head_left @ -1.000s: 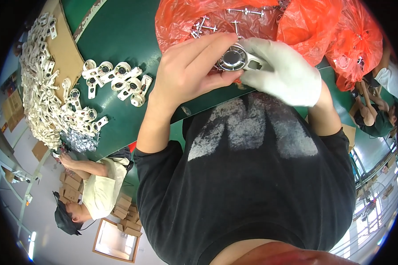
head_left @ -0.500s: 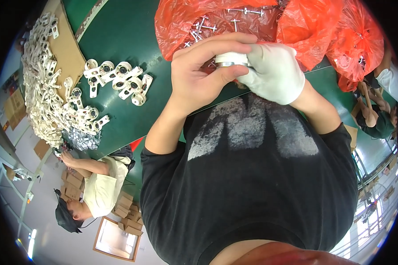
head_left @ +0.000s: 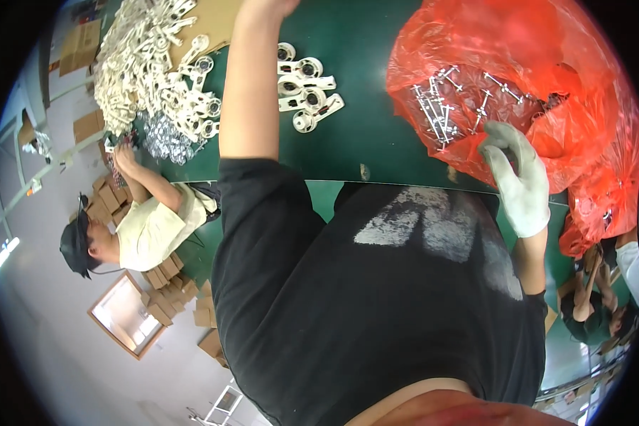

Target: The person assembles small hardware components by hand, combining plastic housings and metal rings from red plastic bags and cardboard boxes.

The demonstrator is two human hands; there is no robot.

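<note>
My left arm reaches far forward, and only a bit of my left hand [head_left: 280, 6] shows at the top edge; its fingers are out of the picture. White-gloved, my right hand [head_left: 520, 181] hovers at the near rim of a red plastic bag [head_left: 468, 153]. Its fingers are bent, with a gap between thumb and forefinger, and I see nothing in it. Inside the opened bag lie several thin metal rods with crosspieces [head_left: 440, 113]. Right of my left forearm, several cream plastic parts with round housings [head_left: 307, 121] lie on the green table [head_left: 362, 135].
A big heap of cream plastic parts [head_left: 131, 67] covers the table's left side beside cardboard [head_left: 213, 25]. Near it is a pile of clear small bags [head_left: 167, 138]. A person in a pale shirt [head_left: 156, 234] works at the left. Another red bag [head_left: 607, 192] hangs at the right.
My hands have parted; the round white part between them is no longer visible. My left arm has stretched forward past the cream parts, and my right hand has moved right and down, beside the bag.
</note>
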